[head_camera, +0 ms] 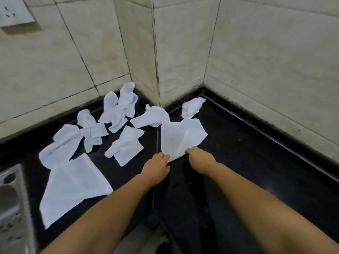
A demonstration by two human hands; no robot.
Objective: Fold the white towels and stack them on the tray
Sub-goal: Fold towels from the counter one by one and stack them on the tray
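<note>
Several white towels lie crumpled on a black stone counter (238,162). One white towel (179,136) is spread partly flat just ahead of me, its far end still bunched. My left hand (157,165) and my right hand (200,160) both pinch its near edge, a short gap between them. A larger towel (73,186) lies flat at the left. More bunched towels (117,110) sit further back towards the wall corner. A perforated metal tray (11,208) shows at the left edge.
Beige tiled walls (266,61) close in the counter at the back and right, with a protruding corner (156,70) in the middle. A white wall socket (14,13) is at top left. A seam (157,140) runs down the counter.
</note>
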